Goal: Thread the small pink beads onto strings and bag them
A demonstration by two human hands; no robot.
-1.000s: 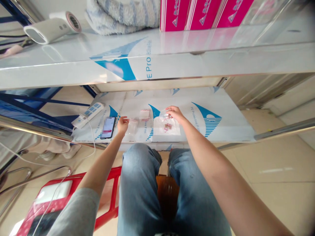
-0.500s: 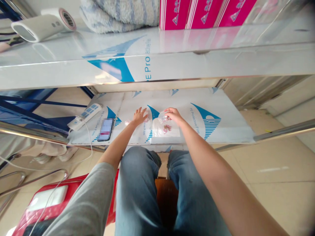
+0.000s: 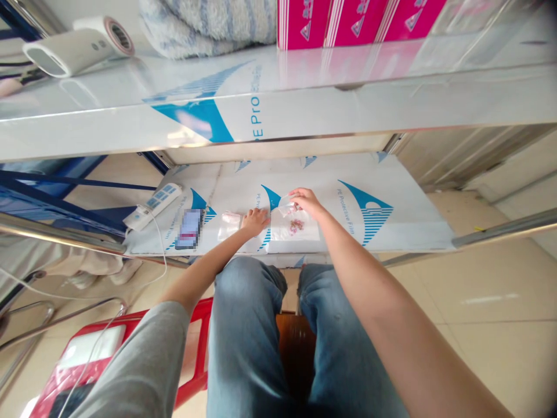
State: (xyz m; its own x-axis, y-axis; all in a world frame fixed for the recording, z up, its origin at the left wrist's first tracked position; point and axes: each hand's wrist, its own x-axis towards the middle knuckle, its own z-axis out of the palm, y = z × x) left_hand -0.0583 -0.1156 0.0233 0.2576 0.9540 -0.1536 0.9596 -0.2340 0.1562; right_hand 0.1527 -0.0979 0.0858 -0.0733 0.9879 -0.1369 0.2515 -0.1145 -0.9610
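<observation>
At the bottom center of the frame, two knees in blue jeans flank a dark gap; at lower left, a white slab rests on a red stool. Mid-frame, on the film-covered lower shelf, the left hand lies palm down with fingers slightly bent; whether anything is held beneath it cannot be told. Just left of it lies a clear packet. Right of center, the right hand pinches a small clear bag between thumb and fingers, above a flat pale sheet bearing a cluster of pink pieces. Left of center lie a phone, its screen blurred, and a white power strip. Across the top, the upper shelf carries a white appliance at upper left, a striped fluffy cloth and, right of center, upright magenta boxes.
</observation>
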